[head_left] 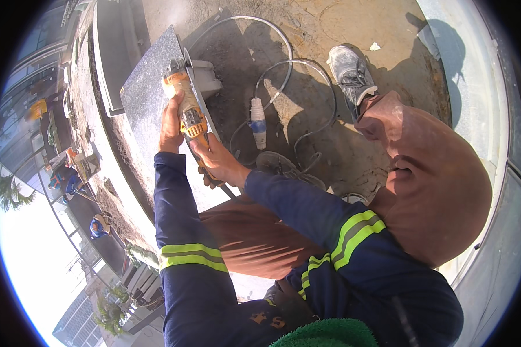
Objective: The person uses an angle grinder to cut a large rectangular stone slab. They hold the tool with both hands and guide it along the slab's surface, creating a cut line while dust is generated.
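Observation:
I hold a yellow and black angle grinder [192, 122] with both hands. My left hand [172, 126] is wrapped around its front body, near the head. Farther back, my right hand [223, 162] grips the rear handle. The grinder's disc [188, 58] lies along the edge of a speckled grey stone slab [147, 81]; whether it touches the stone, I cannot tell. Pale dust hangs in the air beyond the slab's far corner. Beneath the slab's right edge sits a light grey block-like support [205, 78], partly hidden.
A grey cable [289, 43] loops over the dusty ground, with a blue and white plug connector [258, 124] near my right hand. My shoe [352, 72] stands to the right. A pale panel [474, 69] borders the far right. Other people [99, 225] are at the left, beyond a ledge.

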The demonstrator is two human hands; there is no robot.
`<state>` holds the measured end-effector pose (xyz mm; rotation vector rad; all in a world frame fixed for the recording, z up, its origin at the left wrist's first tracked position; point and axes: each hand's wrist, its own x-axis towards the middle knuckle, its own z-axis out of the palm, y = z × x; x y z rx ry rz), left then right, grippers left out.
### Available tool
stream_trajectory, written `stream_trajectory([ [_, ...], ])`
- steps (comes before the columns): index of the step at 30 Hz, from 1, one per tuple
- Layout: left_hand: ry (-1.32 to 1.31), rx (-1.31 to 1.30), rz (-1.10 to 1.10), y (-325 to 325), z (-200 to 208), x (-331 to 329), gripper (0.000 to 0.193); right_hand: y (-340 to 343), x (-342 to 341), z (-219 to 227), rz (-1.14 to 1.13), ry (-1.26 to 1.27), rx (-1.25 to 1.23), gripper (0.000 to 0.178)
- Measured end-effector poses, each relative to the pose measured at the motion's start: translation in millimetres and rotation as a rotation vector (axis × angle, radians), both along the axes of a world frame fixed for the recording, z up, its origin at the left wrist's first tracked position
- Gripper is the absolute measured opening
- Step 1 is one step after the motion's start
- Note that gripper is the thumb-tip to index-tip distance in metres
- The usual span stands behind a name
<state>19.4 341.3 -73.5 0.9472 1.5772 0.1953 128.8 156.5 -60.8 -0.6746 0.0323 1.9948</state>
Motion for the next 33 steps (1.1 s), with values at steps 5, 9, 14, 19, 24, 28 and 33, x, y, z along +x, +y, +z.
stream_trajectory([
  [5, -0.011, 0.019, 0.011, -4, 3, 6, 0.062, 0, 3, 0, 0.020, 0.008, -0.014, 0.054],
  [9, -0.021, 0.027, 0.010, -5, 6, 10, 0.062, 3, -1, -1, -0.013, -0.003, -0.013, 0.051],
  [14, -0.037, 0.025, 0.021, -1, 4, 7, 0.060, 4, 0, -2, -0.029, 0.015, -0.001, 0.051],
  [19, -0.048, 0.031, 0.016, 0, 2, 5, 0.059, 6, 4, 0, -0.043, 0.025, -0.010, 0.050],
  [24, -0.044, 0.048, 0.021, 0, 2, 7, 0.059, 8, 11, 1, -0.005, 0.037, 0.000, 0.050],
  [28, -0.044, 0.053, 0.014, 2, 0, 6, 0.058, 9, 11, -2, -0.003, 0.015, 0.012, 0.050],
  [33, -0.047, 0.072, 0.034, 3, -3, 6, 0.050, 10, 15, 1, 0.005, 0.014, 0.019, 0.051],
])
